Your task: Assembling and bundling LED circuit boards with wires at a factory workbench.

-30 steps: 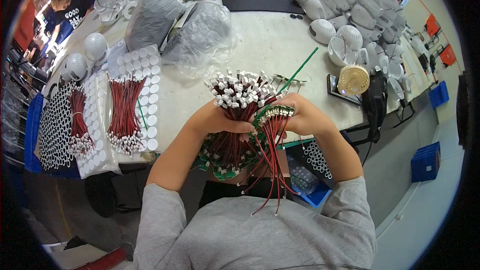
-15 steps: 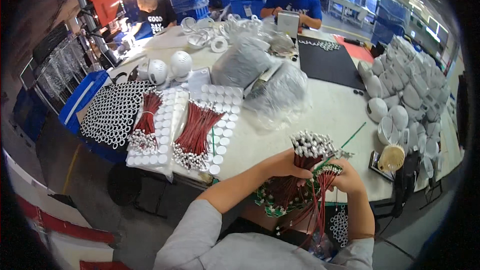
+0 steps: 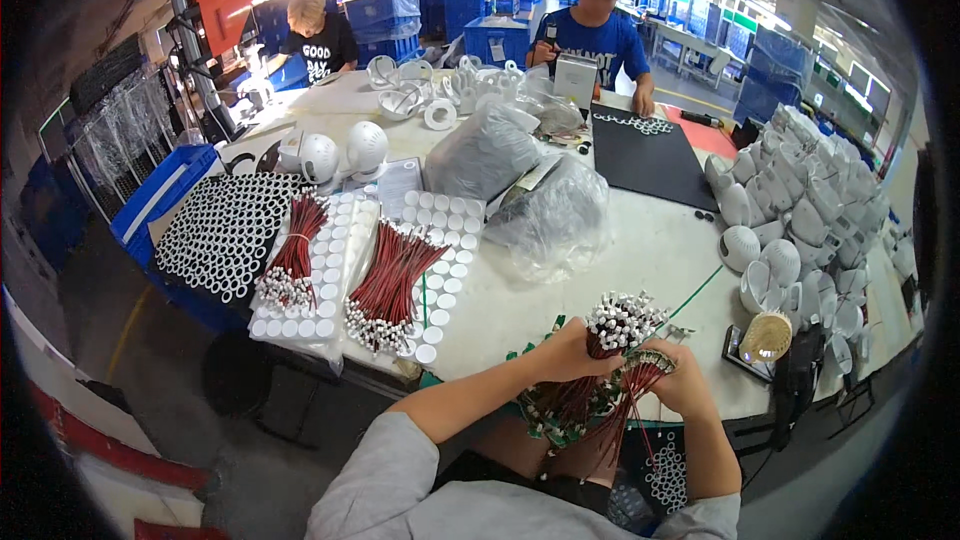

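At the near table edge, my left hand (image 3: 572,352) is closed round a thick bundle of red wires (image 3: 622,324), its white connectors sticking up in a cluster. Beside it, my right hand (image 3: 682,380) grips a smaller fanned bunch of red wires (image 3: 636,388), whose loose ends hang down over my lap. Small green circuit boards (image 3: 545,422) hang in a clump below my left hand, among the dark red wires. A thin green strip (image 3: 697,287) slants across the table behind the hands. How the wires run inside my fingers is hidden.
Two wire bundles (image 3: 398,275) lie on sheets of white discs (image 3: 440,210) at left, beside a board of white rings (image 3: 222,230). Clear plastic bags (image 3: 555,215) fill the middle. White housings (image 3: 790,200) are piled right, near a round brush (image 3: 767,337). Two co-workers (image 3: 590,35) work opposite.
The bunch in my right hand has turned and sits closer against the left-hand bundle. The co-worker across has brought a hand down to the rings on the black mat. The view has shifted slightly.
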Demonstrator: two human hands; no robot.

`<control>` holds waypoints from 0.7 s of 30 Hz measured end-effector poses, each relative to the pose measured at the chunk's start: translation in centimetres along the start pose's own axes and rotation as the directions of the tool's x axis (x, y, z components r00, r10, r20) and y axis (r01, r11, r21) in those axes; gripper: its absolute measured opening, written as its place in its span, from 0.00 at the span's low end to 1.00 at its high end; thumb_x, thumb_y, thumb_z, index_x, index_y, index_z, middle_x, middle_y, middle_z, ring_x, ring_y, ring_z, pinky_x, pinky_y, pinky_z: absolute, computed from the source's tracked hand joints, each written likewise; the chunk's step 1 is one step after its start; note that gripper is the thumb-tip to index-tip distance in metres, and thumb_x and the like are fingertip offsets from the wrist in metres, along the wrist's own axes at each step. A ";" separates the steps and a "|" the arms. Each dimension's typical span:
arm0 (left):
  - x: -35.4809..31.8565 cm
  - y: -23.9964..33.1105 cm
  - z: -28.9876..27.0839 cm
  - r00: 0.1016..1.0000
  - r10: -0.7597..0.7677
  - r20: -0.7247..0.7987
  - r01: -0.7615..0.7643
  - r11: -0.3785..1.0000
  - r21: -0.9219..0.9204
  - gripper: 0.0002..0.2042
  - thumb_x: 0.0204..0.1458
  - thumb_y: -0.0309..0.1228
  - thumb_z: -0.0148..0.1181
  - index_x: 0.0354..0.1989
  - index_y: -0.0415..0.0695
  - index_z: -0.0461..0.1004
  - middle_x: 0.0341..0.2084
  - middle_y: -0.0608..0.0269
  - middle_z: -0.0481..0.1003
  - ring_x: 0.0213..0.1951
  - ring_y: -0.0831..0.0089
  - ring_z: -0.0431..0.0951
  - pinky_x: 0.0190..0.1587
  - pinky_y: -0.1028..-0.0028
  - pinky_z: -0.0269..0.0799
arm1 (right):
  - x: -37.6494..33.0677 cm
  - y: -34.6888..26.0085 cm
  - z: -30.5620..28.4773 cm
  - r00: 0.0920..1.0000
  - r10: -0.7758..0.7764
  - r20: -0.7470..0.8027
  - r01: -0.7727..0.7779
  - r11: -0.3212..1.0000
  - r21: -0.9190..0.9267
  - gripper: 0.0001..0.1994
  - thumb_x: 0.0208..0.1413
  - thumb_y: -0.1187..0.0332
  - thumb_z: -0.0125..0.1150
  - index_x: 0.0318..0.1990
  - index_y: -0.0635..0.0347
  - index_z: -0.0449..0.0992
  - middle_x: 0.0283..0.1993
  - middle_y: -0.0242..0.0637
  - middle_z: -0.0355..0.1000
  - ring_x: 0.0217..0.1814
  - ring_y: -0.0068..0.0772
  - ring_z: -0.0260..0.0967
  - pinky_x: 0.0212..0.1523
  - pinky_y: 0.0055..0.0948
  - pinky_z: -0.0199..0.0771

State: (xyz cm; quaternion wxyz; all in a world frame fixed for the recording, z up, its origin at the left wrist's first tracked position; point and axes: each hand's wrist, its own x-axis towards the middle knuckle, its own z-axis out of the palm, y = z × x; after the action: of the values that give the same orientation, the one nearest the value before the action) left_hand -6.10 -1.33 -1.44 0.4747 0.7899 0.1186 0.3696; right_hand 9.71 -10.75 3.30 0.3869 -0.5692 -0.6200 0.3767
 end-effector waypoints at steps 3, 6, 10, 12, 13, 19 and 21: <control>0.1 -0.1 0.0 0.998 0.045 0.034 -0.046 0.999 0.024 0.08 0.40 0.27 0.56 0.27 0.37 0.67 0.14 0.63 0.70 0.18 0.79 0.68 0.23 0.76 0.64 | -0.3 -0.1 -0.1 0.999 -0.034 0.011 0.034 0.999 -0.038 0.09 0.35 0.79 0.59 0.29 0.65 0.70 0.23 0.33 0.69 0.27 0.18 0.64 0.28 0.19 0.65; 0.4 0.8 -0.7 0.980 -0.043 0.193 0.051 0.998 -0.036 0.08 0.39 0.27 0.57 0.27 0.38 0.67 0.14 0.63 0.70 0.19 0.79 0.68 0.24 0.77 0.64 | -0.5 -0.2 -0.5 0.994 -0.084 0.068 0.087 0.995 -0.046 0.09 0.35 0.78 0.60 0.29 0.64 0.71 0.24 0.34 0.70 0.26 0.19 0.64 0.28 0.20 0.65; 0.7 1.2 -1.2 0.956 0.112 0.271 -0.135 0.988 0.070 0.11 0.38 0.33 0.58 0.28 0.41 0.68 0.17 0.63 0.70 0.22 0.74 0.68 0.29 0.74 0.64 | -0.4 -0.3 -1.6 0.969 -0.207 0.138 0.228 0.961 -0.158 0.09 0.35 0.77 0.60 0.29 0.63 0.71 0.25 0.36 0.71 0.25 0.21 0.65 0.29 0.22 0.65; 0.8 2.2 -1.6 0.924 -0.059 0.378 0.047 0.998 0.040 0.11 0.39 0.33 0.58 0.29 0.41 0.68 0.20 0.62 0.70 0.23 0.73 0.68 0.29 0.74 0.64 | -0.1 -0.5 -2.2 0.957 -0.232 0.174 0.263 0.946 -0.189 0.09 0.36 0.76 0.60 0.29 0.62 0.72 0.25 0.36 0.71 0.25 0.22 0.66 0.29 0.22 0.65; 1.0 3.3 -1.9 0.883 -0.163 0.441 0.167 0.985 0.030 0.11 0.39 0.33 0.58 0.30 0.41 0.68 0.20 0.61 0.70 0.24 0.73 0.68 0.30 0.74 0.64 | 0.0 -0.6 -2.4 0.944 -0.250 0.215 0.296 0.930 -0.217 0.09 0.36 0.76 0.59 0.29 0.62 0.72 0.25 0.37 0.71 0.26 0.22 0.66 0.29 0.23 0.65; 0.2 2.8 -1.2 0.890 -0.082 0.449 0.067 0.997 0.049 0.15 0.40 0.35 0.58 0.36 0.42 0.67 0.26 0.60 0.70 0.29 0.72 0.67 0.36 0.73 0.63 | -0.3 -1.0 -2.9 0.897 -0.227 0.378 0.303 0.940 -0.155 0.11 0.36 0.75 0.59 0.32 0.62 0.71 0.27 0.36 0.71 0.27 0.22 0.66 0.32 0.23 0.66; -0.2 1.6 -1.1 0.879 -0.033 0.476 0.014 0.999 0.045 0.20 0.41 0.37 0.57 0.44 0.44 0.65 0.33 0.57 0.70 0.37 0.70 0.68 0.42 0.72 0.61 | -0.7 -2.3 -2.8 0.895 -0.208 0.394 0.296 0.938 -0.178 0.09 0.37 0.74 0.59 0.31 0.61 0.70 0.26 0.37 0.70 0.26 0.23 0.65 0.31 0.24 0.66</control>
State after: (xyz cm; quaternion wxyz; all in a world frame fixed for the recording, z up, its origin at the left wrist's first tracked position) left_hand -7.27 -1.56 0.04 0.4778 0.8644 0.0153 0.1560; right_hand 11.32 -11.49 6.55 0.2396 -0.4438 -0.7904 0.3477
